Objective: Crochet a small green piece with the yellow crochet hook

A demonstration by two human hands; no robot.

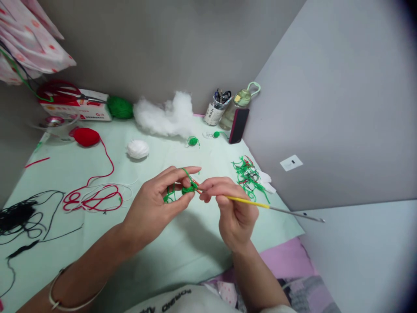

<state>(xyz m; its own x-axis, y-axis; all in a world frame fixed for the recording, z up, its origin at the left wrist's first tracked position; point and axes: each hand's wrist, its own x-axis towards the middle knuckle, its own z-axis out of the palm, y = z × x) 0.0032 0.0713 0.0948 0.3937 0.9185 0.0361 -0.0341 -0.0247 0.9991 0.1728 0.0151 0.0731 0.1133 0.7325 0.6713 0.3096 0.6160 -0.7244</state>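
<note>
My left hand (159, 195) pinches a small green crocheted piece (188, 190) between thumb and fingers, and green yarn runs up over its raised index finger. In my right hand (236, 206) is a crochet hook (249, 202) with a yellow grip and a metal shaft that sticks out to the right. The hook's near tip meets the green piece, where a bit of orange-red also shows. Fingers partly hide the stitches. Loose green strands hang behind the left fingers.
Left lie a red yarn ball (87, 137), tangled red yarn (94, 200) and black yarn (19, 215). At the back are white stuffing (166, 115), a green yarn ball (120, 107), scissors (74, 93) and a phone (239, 126). Green scraps (249, 176) lie right; a white ball (137, 149) is mid-table.
</note>
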